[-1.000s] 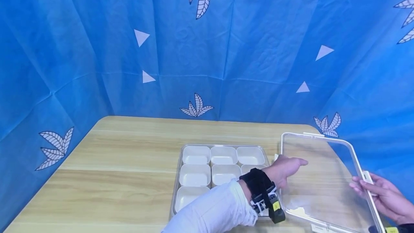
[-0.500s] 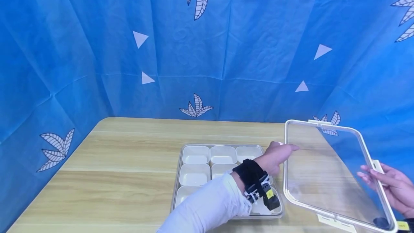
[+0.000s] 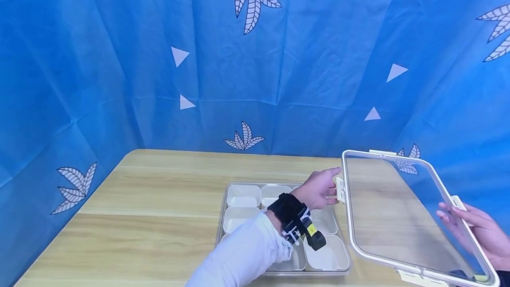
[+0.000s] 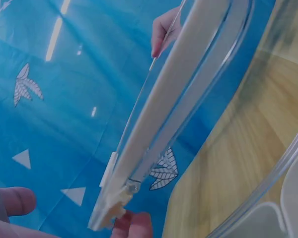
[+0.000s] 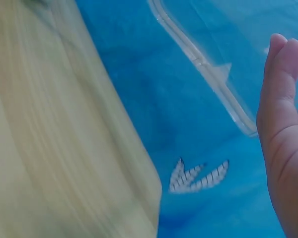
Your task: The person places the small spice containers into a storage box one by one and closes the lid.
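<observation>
A clear lid (image 3: 392,216) with a white frame and side clips is held up, tilted, at the right in the head view. My right hand (image 3: 480,231) grips its right edge, thumb on the near side and fingers behind. My left hand (image 3: 318,188) is at the lid's left side, fingertips touching the left clip (image 3: 340,189). In the left wrist view the left thumb (image 4: 20,201) stands apart from the frame (image 4: 159,104). Under my left forearm lies a clear-rimmed box (image 3: 220,220) holding several white cups (image 3: 327,254), some hidden by the sleeve.
The box rests on a wood-grain table (image 3: 151,216). A blue patterned curtain (image 3: 231,65) hangs behind the table and along both sides. The lid overhangs the table's right edge.
The lid has risen, then shifted slightly left. My left hand has moved left and up, its fingers now at the left clip. The right hand keeps its grip on the lid.
</observation>
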Demonstrator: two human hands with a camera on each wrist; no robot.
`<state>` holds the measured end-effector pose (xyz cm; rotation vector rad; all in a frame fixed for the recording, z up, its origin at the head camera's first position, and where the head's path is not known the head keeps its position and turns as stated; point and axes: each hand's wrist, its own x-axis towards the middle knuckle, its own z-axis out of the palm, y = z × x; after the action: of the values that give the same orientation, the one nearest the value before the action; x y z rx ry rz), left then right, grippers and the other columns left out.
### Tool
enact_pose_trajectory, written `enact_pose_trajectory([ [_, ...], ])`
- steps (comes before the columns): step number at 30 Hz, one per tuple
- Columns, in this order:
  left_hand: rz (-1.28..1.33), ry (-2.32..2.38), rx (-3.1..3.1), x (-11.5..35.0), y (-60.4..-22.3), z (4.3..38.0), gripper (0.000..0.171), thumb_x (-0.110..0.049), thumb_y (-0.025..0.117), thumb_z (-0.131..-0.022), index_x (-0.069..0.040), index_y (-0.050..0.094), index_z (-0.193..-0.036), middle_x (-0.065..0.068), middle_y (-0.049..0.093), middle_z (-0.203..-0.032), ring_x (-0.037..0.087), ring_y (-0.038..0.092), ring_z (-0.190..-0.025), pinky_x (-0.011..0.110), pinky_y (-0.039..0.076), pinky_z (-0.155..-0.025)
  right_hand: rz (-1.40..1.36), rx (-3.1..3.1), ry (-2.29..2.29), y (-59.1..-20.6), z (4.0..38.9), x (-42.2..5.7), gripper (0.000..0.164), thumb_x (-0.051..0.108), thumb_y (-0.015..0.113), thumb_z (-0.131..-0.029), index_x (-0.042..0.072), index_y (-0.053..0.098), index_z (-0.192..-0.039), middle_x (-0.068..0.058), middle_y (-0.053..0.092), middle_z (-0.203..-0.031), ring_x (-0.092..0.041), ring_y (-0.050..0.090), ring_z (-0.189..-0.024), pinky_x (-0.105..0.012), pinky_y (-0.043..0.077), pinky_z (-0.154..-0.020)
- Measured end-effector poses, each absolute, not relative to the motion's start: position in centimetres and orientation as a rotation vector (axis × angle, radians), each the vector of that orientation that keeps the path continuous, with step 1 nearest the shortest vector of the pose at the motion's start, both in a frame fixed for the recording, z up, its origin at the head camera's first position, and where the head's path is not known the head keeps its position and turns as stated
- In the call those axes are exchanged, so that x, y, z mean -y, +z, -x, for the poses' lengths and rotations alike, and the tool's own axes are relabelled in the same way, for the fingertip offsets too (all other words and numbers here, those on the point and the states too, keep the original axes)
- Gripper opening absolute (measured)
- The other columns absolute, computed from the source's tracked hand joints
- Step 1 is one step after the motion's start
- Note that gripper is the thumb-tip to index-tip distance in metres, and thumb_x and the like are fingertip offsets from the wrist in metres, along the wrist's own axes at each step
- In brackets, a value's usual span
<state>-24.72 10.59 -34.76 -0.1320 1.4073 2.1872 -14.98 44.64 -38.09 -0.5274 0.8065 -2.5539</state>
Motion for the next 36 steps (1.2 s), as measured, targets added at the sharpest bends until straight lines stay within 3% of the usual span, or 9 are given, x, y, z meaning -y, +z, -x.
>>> enact_pose_trajectory([
  [4,0.064,2.18,-1.255,-8.9,-34.6,25.4,0.045,-0.031,0.062,-0.095,0.0,0.05,-0.125,0.021,0.058,-0.104,0.034,0.058,-0.105,0.049,0.046,-0.097,0.563,-0.7,-2.503,-37.8,15.6,-42.9,0.059,0.011,0.003,-0.106,-0.01,0.052,-0.129,-0.026,0.056,-0.128,-0.038,0.053,-0.121,-0.034,0.039,-0.106],
  [8,0.013,2.169,-1.07,-7.0,-34.6,26.2,0.054,-0.033,0.062,-0.095,0.002,0.042,-0.13,0.025,0.057,-0.112,0.042,0.053,-0.117,0.054,0.041,-0.102,0.578,-0.626,-2.465,-37.6,16.3,-41.2,0.056,0.01,0.005,-0.107,-0.01,0.051,-0.132,-0.027,0.054,-0.13,-0.037,0.052,-0.122,-0.032,0.038,-0.107],
  [12,-0.043,2.19,-0.917,-5.3,-34.8,27.0,0.048,-0.033,0.059,-0.096,0.0,0.044,-0.127,0.027,0.058,-0.122,0.042,0.047,-0.126,0.056,0.037,-0.104,0.602,-0.589,-2.418,-37.4,17.2,-39.8,0.054,0.009,0.006,-0.107,-0.008,0.048,-0.136,-0.025,0.053,-0.132,-0.036,0.052,-0.122,-0.03,0.038,-0.107],
  [19,-0.143,2.213,-0.833,-3.3,-35.4,27.8,0.054,-0.035,0.052,-0.099,0.002,0.043,-0.138,0.031,0.048,-0.135,0.043,0.043,-0.13,0.054,0.037,-0.106,0.689,-0.574,-2.366,-37.0,18.9,-37.2,0.051,0.005,0.008,-0.106,-0.008,0.042,-0.141,-0.025,0.051,-0.134,-0.035,0.053,-0.115,-0.032,0.042,-0.103],
  [23,-0.172,2.233,-0.824,-2.5,-35.7,27.5,0.047,-0.026,0.048,-0.101,0.001,0.046,-0.139,0.032,0.046,-0.137,0.043,0.044,-0.128,0.054,0.035,-0.106,0.723,-0.517,-2.351,-37.6,20.0,-36.1,0.044,0.004,0.013,-0.106,-0.012,0.04,-0.138,-0.028,0.05,-0.132,-0.036,0.054,-0.113,-0.03,0.043,-0.103],
  [27,-0.173,2.31,-0.812,-1.6,-35.5,26.9,0.041,-0.014,0.046,-0.101,0.002,0.047,-0.138,0.031,0.046,-0.137,0.043,0.046,-0.127,0.057,0.035,-0.104,0.695,-0.342,-2.377,-38.4,21.3,-35.2,0.043,0.019,0.021,-0.108,-0.009,0.039,-0.135,-0.033,0.048,-0.131,-0.04,0.052,-0.118,-0.028,0.038,-0.106],
  [32,-0.223,2.403,-0.765,0.0,-34.7,26.0,0.042,-0.012,0.046,-0.102,-0.001,0.042,-0.142,0.029,0.042,-0.142,0.043,0.041,-0.131,0.063,0.029,-0.106,0.752,-0.046,-2.466,-38.7,22.2,-34.1,0.067,0.043,0.025,-0.105,-0.012,0.029,-0.141,-0.039,0.034,-0.138,-0.048,0.033,-0.133,-0.028,0.021,-0.114],
  [35,-0.22,2.457,-0.743,1.0,-34.4,25.4,0.041,-0.013,0.046,-0.102,-0.002,0.04,-0.141,0.028,0.043,-0.142,0.043,0.041,-0.131,0.063,0.028,-0.106,0.607,0.122,-2.591,-38.6,22.0,-33.3,0.08,0.052,0.035,-0.101,-0.02,0.029,-0.136,-0.042,0.026,-0.143,-0.046,0.02,-0.14,-0.033,0.014,-0.116],
  [36,-0.202,2.482,-0.733,1.3,-34.3,25.3,0.04,-0.013,0.046,-0.102,-0.002,0.041,-0.14,0.027,0.045,-0.141,0.042,0.042,-0.13,0.063,0.029,-0.105,0.548,0.164,-2.633,-38.5,21.9,-33.0,0.084,0.055,0.039,-0.099,-0.017,0.026,-0.139,-0.042,0.024,-0.144,-0.044,0.017,-0.142,-0.035,0.013,-0.117],
])
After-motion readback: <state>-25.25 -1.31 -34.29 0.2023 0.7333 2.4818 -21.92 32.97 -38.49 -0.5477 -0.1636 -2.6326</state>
